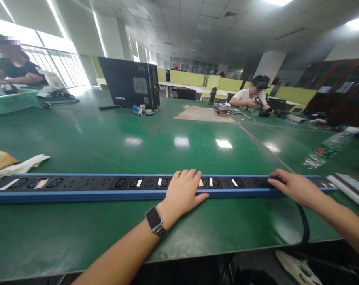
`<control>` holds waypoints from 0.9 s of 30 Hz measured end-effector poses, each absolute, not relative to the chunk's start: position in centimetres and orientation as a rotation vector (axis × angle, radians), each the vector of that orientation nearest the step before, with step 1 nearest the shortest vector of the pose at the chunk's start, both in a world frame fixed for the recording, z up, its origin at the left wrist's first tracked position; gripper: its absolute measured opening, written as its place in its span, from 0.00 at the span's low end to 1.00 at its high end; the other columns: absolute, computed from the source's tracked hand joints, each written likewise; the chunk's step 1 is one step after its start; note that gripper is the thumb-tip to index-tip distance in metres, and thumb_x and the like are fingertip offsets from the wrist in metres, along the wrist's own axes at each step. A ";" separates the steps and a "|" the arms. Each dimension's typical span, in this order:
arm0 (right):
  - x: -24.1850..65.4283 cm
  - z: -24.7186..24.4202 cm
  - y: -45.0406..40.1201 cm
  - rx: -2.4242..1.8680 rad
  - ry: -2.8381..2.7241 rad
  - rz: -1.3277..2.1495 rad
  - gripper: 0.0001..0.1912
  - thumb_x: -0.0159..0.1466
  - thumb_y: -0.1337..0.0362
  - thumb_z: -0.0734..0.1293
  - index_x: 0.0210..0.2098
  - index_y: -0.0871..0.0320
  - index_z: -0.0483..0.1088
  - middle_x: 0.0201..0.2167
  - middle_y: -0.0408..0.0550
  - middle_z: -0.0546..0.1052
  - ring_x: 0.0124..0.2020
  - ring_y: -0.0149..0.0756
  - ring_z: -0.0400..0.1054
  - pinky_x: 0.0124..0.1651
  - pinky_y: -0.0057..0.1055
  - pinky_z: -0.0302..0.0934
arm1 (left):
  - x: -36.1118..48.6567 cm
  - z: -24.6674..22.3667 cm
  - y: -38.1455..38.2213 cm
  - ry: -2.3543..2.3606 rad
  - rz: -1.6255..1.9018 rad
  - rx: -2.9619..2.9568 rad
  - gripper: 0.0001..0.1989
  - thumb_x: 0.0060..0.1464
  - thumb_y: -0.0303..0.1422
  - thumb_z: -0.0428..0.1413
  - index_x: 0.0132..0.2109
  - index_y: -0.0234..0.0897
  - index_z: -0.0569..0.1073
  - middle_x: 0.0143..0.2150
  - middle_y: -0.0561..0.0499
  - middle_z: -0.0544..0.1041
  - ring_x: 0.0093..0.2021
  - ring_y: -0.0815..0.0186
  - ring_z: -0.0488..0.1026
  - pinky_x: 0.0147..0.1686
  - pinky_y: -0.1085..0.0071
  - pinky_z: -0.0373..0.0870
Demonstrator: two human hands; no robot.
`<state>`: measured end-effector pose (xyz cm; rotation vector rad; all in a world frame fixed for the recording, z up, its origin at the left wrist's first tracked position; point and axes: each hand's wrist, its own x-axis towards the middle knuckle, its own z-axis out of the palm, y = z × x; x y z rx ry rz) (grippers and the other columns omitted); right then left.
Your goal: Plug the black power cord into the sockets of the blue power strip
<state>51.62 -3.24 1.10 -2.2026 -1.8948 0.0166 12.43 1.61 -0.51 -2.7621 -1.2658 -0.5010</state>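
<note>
Where the left hand [182, 192] rests: flat, fingers extended, across the long blue-edged black power strip [92, 183].
Right hand [296, 188]: curled near strip's right end — can't tell if clamped.
Strip: lies along glossy green tabletop [138, 158].
Thick black cable [305, 225]: below right hand — curves to table edge.
</note>
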 end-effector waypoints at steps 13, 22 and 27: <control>40.4 9.2 -2.8 -2.141 -1.696 0.398 0.18 0.59 0.49 0.63 0.34 0.57 0.74 0.15 0.44 0.72 0.16 0.34 0.64 0.21 0.30 0.54 | 11.0 -1.1 1.8 -1.317 -0.519 -2.691 0.33 0.55 0.55 0.53 0.59 0.37 0.65 0.49 0.43 0.74 0.50 0.52 0.69 0.51 0.55 0.62; 34.6 6.4 0.8 -2.414 -2.006 0.197 0.16 0.60 0.52 0.60 0.32 0.53 0.74 0.31 0.49 0.78 0.35 0.42 0.71 0.32 0.32 0.55 | 10.9 -1.3 1.8 -1.308 -0.554 -2.693 0.33 0.54 0.54 0.53 0.59 0.37 0.65 0.50 0.43 0.74 0.51 0.52 0.69 0.52 0.55 0.61; 34.1 5.5 0.0 -2.428 -2.073 0.012 0.16 0.63 0.53 0.56 0.35 0.53 0.71 0.33 0.49 0.78 0.36 0.44 0.71 0.32 0.33 0.53 | 11.0 -1.2 1.9 -1.313 -0.546 -2.698 0.33 0.54 0.54 0.54 0.60 0.37 0.65 0.50 0.42 0.74 0.51 0.51 0.69 0.51 0.55 0.61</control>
